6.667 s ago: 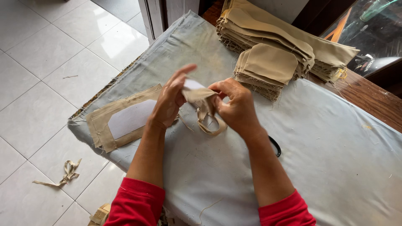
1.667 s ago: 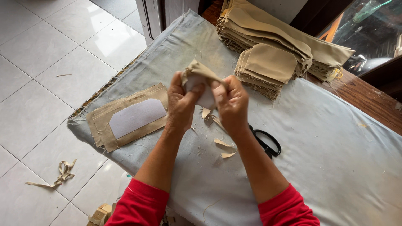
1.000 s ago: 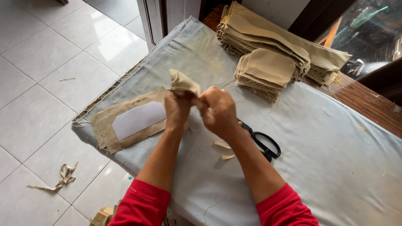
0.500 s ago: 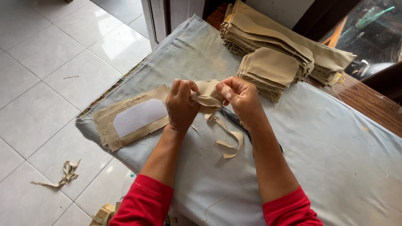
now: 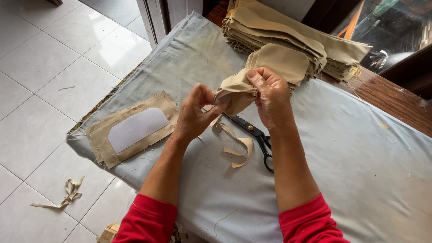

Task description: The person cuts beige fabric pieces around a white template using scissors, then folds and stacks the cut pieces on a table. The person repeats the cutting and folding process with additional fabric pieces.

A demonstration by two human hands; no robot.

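bunched tan fabric piece (image 5: pixel 236 90), held aloft

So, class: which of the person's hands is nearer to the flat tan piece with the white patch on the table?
Left. The left hand hovers just right of the tan piece with the white patch; the right hand is farther off, beyond the folded tan fabric both hands grip.

White tiled floor (image 5: pixel 54 58) lies left of a table (image 5: pixel 360 148) covered in grey cloth; bare wood shows at its far-right edge.
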